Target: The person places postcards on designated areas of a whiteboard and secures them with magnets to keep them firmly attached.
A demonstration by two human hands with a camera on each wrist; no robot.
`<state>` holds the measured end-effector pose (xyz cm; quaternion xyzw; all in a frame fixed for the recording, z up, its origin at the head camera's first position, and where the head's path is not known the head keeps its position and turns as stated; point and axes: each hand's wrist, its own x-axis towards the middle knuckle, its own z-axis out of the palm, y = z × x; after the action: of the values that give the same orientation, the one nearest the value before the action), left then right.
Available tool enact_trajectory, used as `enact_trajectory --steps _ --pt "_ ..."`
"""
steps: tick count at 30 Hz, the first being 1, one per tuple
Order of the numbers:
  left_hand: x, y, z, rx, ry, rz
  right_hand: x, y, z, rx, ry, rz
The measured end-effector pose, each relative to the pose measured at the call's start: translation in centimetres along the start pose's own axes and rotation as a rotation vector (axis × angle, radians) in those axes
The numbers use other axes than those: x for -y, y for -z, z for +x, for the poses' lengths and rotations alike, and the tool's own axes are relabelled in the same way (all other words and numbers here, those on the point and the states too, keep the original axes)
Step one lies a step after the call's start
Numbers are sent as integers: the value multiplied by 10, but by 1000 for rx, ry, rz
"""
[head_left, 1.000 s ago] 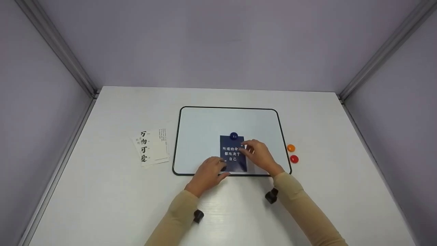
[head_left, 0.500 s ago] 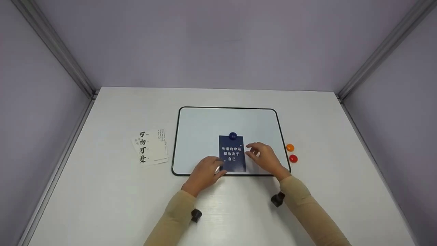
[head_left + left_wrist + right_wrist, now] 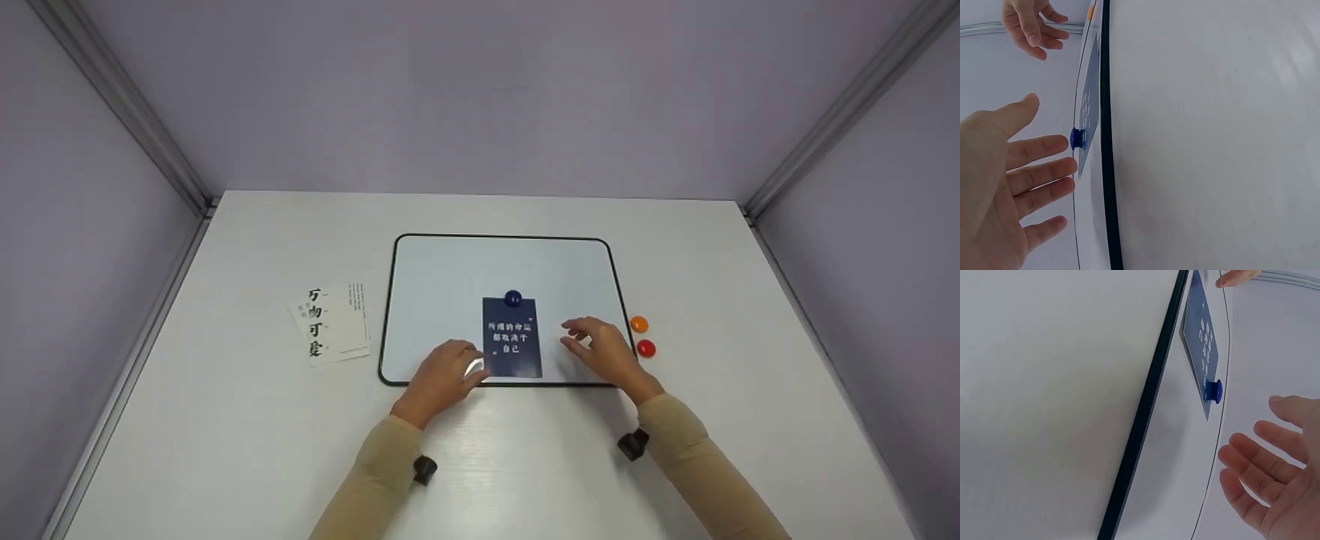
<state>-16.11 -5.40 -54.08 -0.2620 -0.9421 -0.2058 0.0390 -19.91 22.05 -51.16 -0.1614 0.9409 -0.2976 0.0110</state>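
A dark blue card [image 3: 513, 358] with white Chinese characters lies on the black-edged whiteboard [image 3: 442, 285], near its front edge. On the card's top edge sits a round blue magnet [image 3: 513, 298], which the right wrist view shows as a knobbed magnet [image 3: 1214, 391]. My left hand [image 3: 441, 379] hovers by the card's lower left side, fingers spread and loosely bent, holding nothing. To the right of the card is my right hand [image 3: 609, 352], above the board, its fingers relaxed with nothing between them. Both wrist views show bare palms.
An orange magnet [image 3: 639, 324] and a red magnet [image 3: 646, 348] lie on the white table [image 3: 225, 420] just right of the board. Several overlapping white cards [image 3: 341, 322] with black characters lie left of it. Grey walls rise behind and at both sides.
My right hand has let go of the card's right side and moved right, away from it. My left hand has drawn back slightly to the left. Card and blue magnet stay in place.
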Motion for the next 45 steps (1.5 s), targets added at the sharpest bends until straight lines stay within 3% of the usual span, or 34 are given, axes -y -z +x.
enact_trajectory --steps 11,18,33,39,45 --pt "6 5 -3 2 28 4 -9 9 -17 22 -18 -47" --pt "12 10 -6 -14 54 -16 -16 11 -24 35 32 -117" --pt "28 15 -17 -13 120 -18 -36 8 -51 173 128 -251" --pt "32 18 -20 -21 168 -30 -41 8 -61 205 120 -230" --pt "38 20 -22 -61 152 -51 -47 5 -65 222 111 -266"
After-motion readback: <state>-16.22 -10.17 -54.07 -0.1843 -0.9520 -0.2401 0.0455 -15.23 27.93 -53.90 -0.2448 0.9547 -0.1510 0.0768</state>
